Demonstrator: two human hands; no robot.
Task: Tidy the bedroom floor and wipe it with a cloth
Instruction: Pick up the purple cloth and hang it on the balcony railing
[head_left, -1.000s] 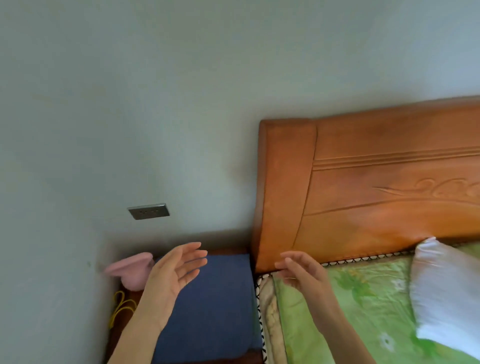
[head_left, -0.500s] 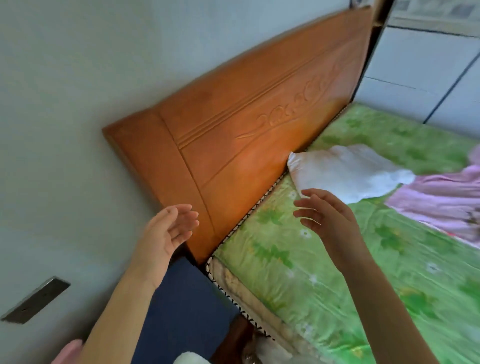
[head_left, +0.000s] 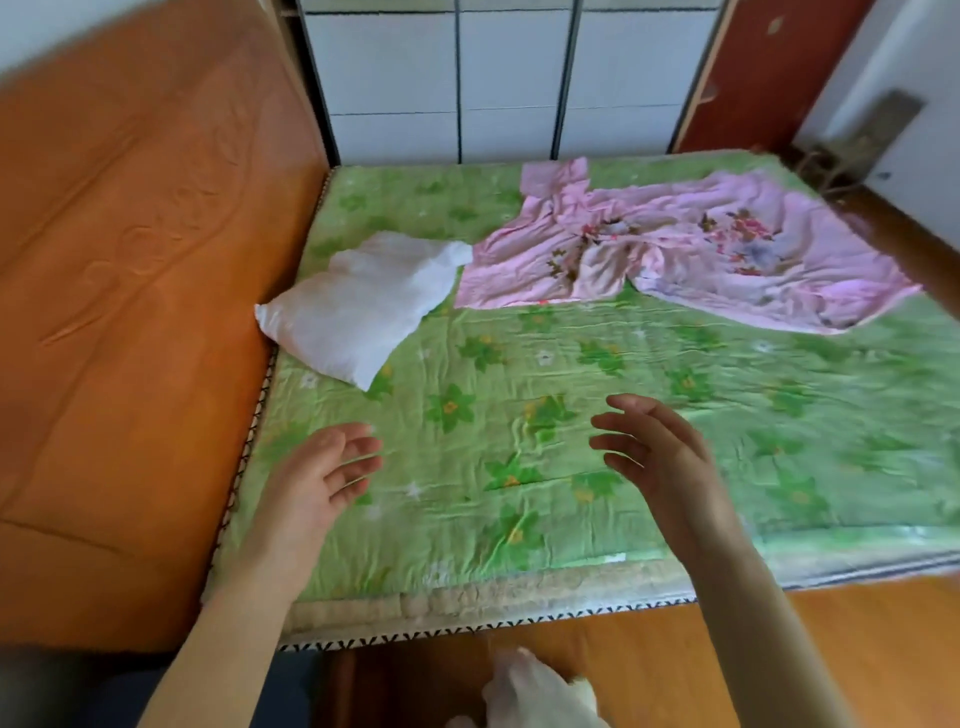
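Head view: both hands hover over the green floral bed sheet (head_left: 519, 415), the left hand (head_left: 317, 483) and right hand (head_left: 660, 452) each a released grip, fingers loosely spread, grasping nothing; a pale crumpled cloth (head_left: 540, 691) lies on the wooden floor (head_left: 831, 639) below the right wrist, beside the bed edge, its shape blurred.

Both hands, left (head_left: 317, 483) and right (head_left: 657, 447), held empty, fingers spread, over bed (head_left: 519, 467); pillow (head_left: 358, 306), pink sheet (head_left: 691, 254) seen behind.
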